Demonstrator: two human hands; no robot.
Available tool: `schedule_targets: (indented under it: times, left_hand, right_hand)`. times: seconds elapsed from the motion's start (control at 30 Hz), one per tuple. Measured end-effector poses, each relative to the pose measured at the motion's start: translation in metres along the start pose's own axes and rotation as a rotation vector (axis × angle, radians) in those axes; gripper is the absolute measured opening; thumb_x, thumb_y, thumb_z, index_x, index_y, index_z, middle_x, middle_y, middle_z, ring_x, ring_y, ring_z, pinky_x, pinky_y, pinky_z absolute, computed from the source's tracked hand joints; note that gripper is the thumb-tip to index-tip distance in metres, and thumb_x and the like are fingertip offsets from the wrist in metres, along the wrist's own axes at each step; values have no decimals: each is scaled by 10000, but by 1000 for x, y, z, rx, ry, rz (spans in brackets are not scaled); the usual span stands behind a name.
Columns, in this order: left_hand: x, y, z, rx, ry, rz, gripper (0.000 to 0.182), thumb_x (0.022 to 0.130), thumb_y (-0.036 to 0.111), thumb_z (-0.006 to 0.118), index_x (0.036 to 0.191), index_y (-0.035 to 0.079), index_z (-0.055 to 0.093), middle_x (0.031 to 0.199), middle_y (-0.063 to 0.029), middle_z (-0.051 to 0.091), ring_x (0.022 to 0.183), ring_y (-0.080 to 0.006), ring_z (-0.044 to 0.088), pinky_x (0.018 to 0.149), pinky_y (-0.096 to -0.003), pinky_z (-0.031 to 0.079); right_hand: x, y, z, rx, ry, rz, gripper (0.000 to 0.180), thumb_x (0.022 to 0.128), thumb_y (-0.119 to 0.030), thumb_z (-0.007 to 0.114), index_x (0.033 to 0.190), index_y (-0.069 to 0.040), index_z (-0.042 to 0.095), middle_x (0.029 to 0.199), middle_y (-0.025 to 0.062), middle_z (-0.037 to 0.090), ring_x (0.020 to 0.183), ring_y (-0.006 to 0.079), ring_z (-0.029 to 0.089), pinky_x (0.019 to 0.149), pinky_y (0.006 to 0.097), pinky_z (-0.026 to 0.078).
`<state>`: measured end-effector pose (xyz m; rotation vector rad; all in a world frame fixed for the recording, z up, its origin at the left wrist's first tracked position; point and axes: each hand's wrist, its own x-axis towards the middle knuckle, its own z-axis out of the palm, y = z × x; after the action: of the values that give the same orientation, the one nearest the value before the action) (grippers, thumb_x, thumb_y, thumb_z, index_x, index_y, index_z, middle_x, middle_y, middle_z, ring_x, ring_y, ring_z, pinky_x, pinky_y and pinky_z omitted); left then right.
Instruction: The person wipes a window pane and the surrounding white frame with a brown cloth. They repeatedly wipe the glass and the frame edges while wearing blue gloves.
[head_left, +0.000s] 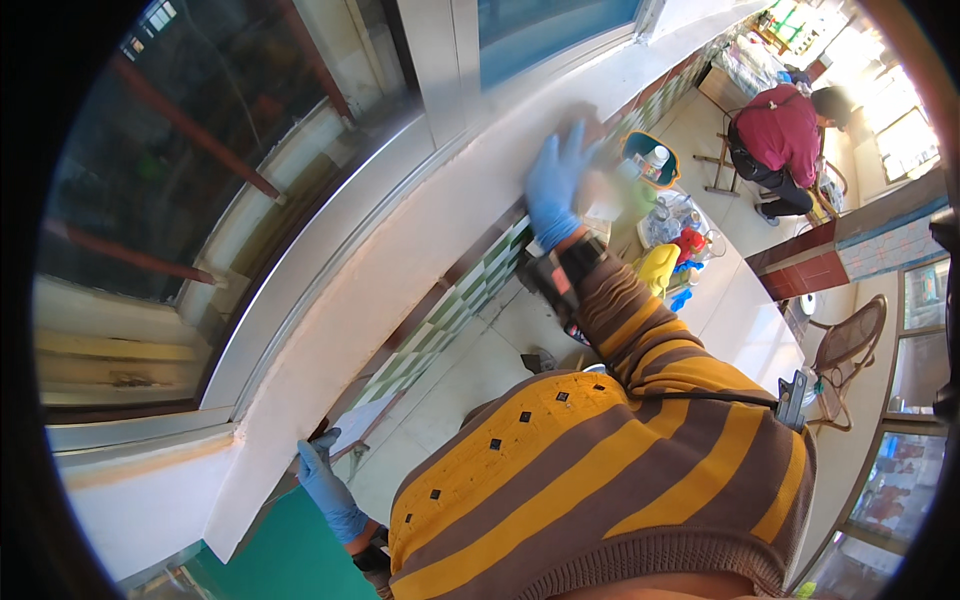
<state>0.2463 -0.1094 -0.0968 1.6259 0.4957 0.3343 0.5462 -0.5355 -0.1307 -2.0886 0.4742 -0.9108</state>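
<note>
My right hand (559, 187), in a blue glove, reaches to the pale window sill (360, 277) with its fingers spread. It is blurred, and a brownish smear beside its fingertips cannot be made out. Lower left, my left hand (330, 491), also gloved in blue with dark fingertips, is at the sill's outer edge; whether its fingers grip that edge is unclear. Dark bands circle both wrists. Above the sill stands a sliding window's metal frame (330, 259) with dark glass. Green and white checked tiles (442, 307) line the wall below.
A table (739, 315) to the right carries a yellow container (658, 268), clear plastic items (667, 217) and a teal basin (651, 142) with bottles. Beyond it a person in a red top (780, 127) bends over. A wicker chair (847, 345) stands at right; a green surface (285, 555) lies lower left.
</note>
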Motion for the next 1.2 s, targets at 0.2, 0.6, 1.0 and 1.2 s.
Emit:
schedule_targets:
  times: [0.2,0.6,1.0,1.2]
  left_hand:
    - [6,-1,-2,78,13,-57,551,1055,361,413,897,-98,673,897,-189,707,934,-273,675,944,-402,512]
    - [8,-14,3,-7,46,-83,544,1051,396,412,1183,-101,590,1080,-206,675,1012,-274,657,947,-382,516]
    - [8,-15,2,35,70,-94,519,1055,374,406,1226,-85,575,1113,-217,665,1020,-269,654,955,-369,513]
    - [6,-19,4,13,99,-53,514,1050,376,419,1153,-89,611,1041,-200,685,961,-253,670,922,-356,531]
  right_hand:
    - [76,51,-1,313,96,190,784,933,-229,569,1545,-29,120,1574,329,1,1477,446,34,1200,435,84]
    - [-93,-36,0,473,-186,90,740,1004,-236,449,1519,75,18,1604,255,-20,1498,343,-34,1206,378,-5]
    - [0,-5,9,946,112,610,726,998,-348,472,1533,2,130,1597,159,159,1463,290,190,1190,340,151]
    - [11,33,0,1172,-15,767,461,1021,-361,404,1412,-120,355,1063,137,597,773,247,594,698,345,505]
